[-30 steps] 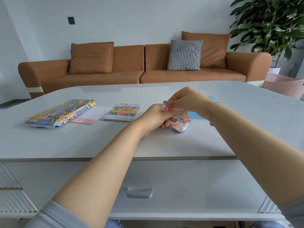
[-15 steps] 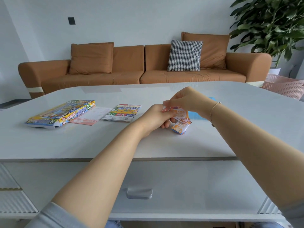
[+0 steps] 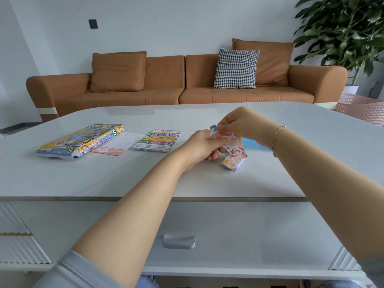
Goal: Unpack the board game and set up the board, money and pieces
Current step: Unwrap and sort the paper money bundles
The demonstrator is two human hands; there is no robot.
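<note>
A small bundle of colourful paper cards (image 3: 230, 142) sits between both hands at mid-table. My left hand (image 3: 200, 147) grips the bundle from the left. From above, my right hand (image 3: 241, 123) pinches its top edge with fingertips. An orange card stack (image 3: 233, 162) lies on the table just below the hands. A blue paper stack (image 3: 252, 144) shows behind my right wrist. The open game box (image 3: 81, 140) lies at the left, with a pink-edged sheet (image 3: 118, 144) and the folded board (image 3: 159, 140) beside it.
The white table (image 3: 104, 179) has a drawer with a grey handle (image 3: 179, 242) in its front. A brown sofa (image 3: 166, 84) with a checked cushion stands behind. A plant (image 3: 342, 28) and a pink basket (image 3: 361, 108) are at the far right.
My right hand's fingertips have shifted slightly on the top of the bundle. The left hand and everything on the table have stayed put.
</note>
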